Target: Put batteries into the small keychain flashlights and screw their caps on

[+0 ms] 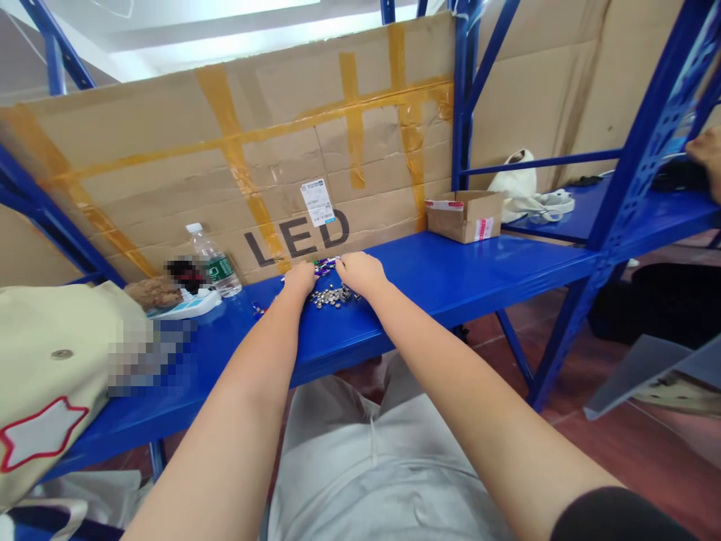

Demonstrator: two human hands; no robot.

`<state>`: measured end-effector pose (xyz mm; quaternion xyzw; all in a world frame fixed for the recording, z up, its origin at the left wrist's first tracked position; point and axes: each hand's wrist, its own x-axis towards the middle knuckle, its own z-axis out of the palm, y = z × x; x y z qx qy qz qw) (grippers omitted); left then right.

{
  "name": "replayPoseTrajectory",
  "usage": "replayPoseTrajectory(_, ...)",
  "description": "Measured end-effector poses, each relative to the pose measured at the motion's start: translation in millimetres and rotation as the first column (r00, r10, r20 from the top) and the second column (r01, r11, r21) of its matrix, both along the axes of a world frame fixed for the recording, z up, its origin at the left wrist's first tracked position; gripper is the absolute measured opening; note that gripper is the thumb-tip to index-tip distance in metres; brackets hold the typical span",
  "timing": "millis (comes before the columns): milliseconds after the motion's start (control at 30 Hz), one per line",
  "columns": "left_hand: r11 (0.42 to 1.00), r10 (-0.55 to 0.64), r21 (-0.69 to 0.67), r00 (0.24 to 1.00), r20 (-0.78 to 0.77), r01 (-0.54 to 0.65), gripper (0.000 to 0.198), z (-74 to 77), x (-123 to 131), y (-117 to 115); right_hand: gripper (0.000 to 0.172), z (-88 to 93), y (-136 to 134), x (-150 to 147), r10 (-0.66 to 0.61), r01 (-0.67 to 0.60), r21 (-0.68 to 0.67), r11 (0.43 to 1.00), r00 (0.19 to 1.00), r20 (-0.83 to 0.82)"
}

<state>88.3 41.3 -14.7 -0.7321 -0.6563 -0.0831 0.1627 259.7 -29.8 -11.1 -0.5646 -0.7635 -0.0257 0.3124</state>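
Observation:
My left hand [300, 279] rests on the blue shelf top with its fingers curled, at the left end of some small purple and green shiny pieces [325, 265]. From the other side my right hand [362, 273] reaches in, fingers bent and closed, its fingertips at the right end of those pieces. Whatever either hand holds is hidden or too small to name. Just in front of the coloured pieces, between my wrists, lies a loose pile of small round silvery metal pieces [330, 297]. A few more small coloured bits [258, 309] lie left of my left forearm.
A taped cardboard sheet [282, 165] marked LED stands behind the shelf [451, 282]. To the left are a water bottle [217, 263], a white device [197, 304] and a cream bag [50, 323]. An open cardboard box [467, 218] sits right; another person's hand [707, 158] shows far right.

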Motion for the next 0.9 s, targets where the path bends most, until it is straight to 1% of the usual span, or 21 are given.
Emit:
replayPoseTrajectory(100,0.997,-0.061,0.057,0.997,0.053,0.058,0.029,12.3,-3.6,-14.5,0.029,-2.7,1.8,-0.5,0.015,-0.012,0.071,0.997,0.999,-0.041)
replayPoseTrajectory(167,0.982,-0.173,0.092,0.979,0.11,0.163,0.028,19.4,-4.7,-27.0,0.025,-4.8,3.7,-1.4,0.034,-0.027,0.105,0.994,0.997,-0.068)
replayPoseTrajectory(200,0.956,-0.284,0.125,0.943,0.173,0.265,0.026,21.8,-5.2,-34.1,0.029,-5.5,4.7,-1.8,0.049,-0.039,0.118,0.992,0.996,-0.077)
replayPoseTrajectory(233,0.921,-0.386,0.156,0.892,0.236,0.358,0.025,23.4,-5.7,-41.6,0.032,-6.0,5.5,-2.2,0.065,-0.055,0.124,0.991,0.995,-0.08)
replayPoseTrajectory(267,0.891,-0.454,0.17,0.843,0.289,0.421,0.025,24.3,-6.2,-49.0,0.032,-6.1,6.2,-2.4,0.081,-0.071,0.121,0.99,0.994,-0.077)
replayPoseTrajectory(300,0.874,-0.485,0.172,0.811,0.328,0.454,0.025,24.6,-6.5,-55.9,0.029,-5.9,6.5,-2.4,0.096,-0.088,0.112,0.99,0.993,-0.069)
replayPoseTrajectory(367,0.867,-0.495,0.161,0.778,0.386,0.472,0.025,24.0,-6.1,-66.6,0.021,-4.6,6.4,-1.8,0.107,-0.104,0.071,0.992,0.993,-0.045)
replayPoseTrajectory(500,0.883,-0.468,0.18,0.78,0.414,0.434,0.027,21.5,-2.0,-72.8,0.025,-2.9,6.2,-1.2,0.116,-0.116,0.004,0.993,0.993,-0.037)
replayPoseTrajectory(567,0.875,-0.484,0.2,0.776,0.404,0.441,0.027,19.8,-0.1,-71.4,0.025,-4.4,8.2,-2.4,0.171,-0.17,0.015,0.985,0.985,-0.038)
replayPoseTrajectory(700,0.832,-0.554,0.212,0.761,0.337,0.512,0.028,17.7,0.8,-68.6,0.022,-8.8,13.5,-5.0,0.285,-0.283,0.05,0.958,0.958,-0.035)
replayPoseTrajectory(800,0.846,-0.533,0.22,0.763,0.366,0.486,0.027,18.6,-0.7,-69.0,0.022,-9.0,13.7,-4.1,0.331,-0.322,0.078,0.943,0.93,-0.16)
replayPoseTrajectory(900,0.875,-0.48,0.183,0.761,0.436,0.448,0.027,18.7,-3.1,-69.3,0.02,-6.4,11.0,-2.8,0.371,-0.37,0.065,0.927,0.873,-0.316)
